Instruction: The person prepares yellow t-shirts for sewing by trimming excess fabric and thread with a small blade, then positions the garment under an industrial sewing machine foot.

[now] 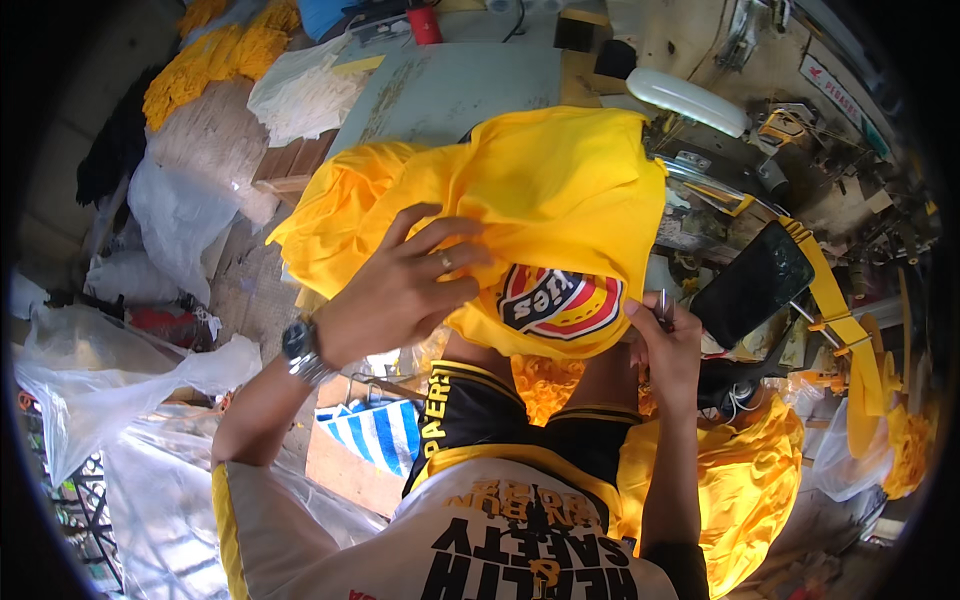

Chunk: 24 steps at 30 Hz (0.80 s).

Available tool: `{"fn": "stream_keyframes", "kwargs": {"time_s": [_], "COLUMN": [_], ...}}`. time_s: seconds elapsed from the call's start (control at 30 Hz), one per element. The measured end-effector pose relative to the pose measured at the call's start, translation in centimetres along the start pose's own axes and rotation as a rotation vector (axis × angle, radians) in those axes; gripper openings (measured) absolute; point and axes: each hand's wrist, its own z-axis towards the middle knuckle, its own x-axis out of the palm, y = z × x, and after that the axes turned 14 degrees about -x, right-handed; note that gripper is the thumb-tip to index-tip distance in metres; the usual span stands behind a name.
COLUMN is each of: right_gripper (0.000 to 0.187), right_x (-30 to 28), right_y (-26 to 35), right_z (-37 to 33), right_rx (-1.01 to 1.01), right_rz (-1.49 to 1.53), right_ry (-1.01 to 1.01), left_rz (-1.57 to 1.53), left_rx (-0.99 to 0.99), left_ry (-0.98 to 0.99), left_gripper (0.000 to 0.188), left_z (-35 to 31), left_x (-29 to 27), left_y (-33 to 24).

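A yellow fabric garment [560, 180], probably a shirt, is spread in front of me over my lap and the table edge. A printed emblem [560, 300] in red, white and dark blue shows at its near side. My left hand [415, 280], with a watch and a ring, lies on the cloth with its fingers stretched apart. At the garment's right edge my right hand [672, 340] is closed, thumb and fingers pinching the hem. Something small and shiny shows at those fingers; whether it is a ring or a tool I cannot tell.
A sewing machine [790, 150] stands at the right, with a phone [755, 285] and a yellow strip [830, 280] beside it. More yellow cloth [740, 480] is heaped at my right. Clear plastic sheets [150, 400] lie at the left. Beyond the garment is a grey tabletop [450, 95].
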Motion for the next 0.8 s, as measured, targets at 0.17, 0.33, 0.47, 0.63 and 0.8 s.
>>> {"fn": "stream_keyframes", "kwargs": {"time_s": [0.17,0.33,0.47,0.63,0.8], "right_gripper": [0.007,0.021,0.023,0.021,0.024], "right_x": [-1.6,0.4,1.4,1.3,2.0], "right_y": [0.4,1.8,1.8,0.9,-0.5], "right_z": [0.1,4.4,5.5,4.0,3.8], "right_rx": [0.198,-0.042,-0.072,-0.018,-0.192], "right_rz": [0.421,0.136,0.142,0.182,0.06], "right_ry": [0.273,0.088,-0.037,0.044,-0.152], "left_rz": [-0.914,-0.812,-1.082,-0.858,-0.81], "left_rx": [0.153,-0.283,-0.593,-0.846,-0.626], "left_ry": [0.514,0.1,0.007,-0.272,0.201], "left_gripper": [0.026,0.087,0.072,0.024,0.017], "left_z": [0.6,4.2,5.6,5.9,5.4], "left_x": [-3.0,1.3,7.3,3.6,0.7], "left_y": [-4.5,3.1,-0.1,4.7,6.2]}}
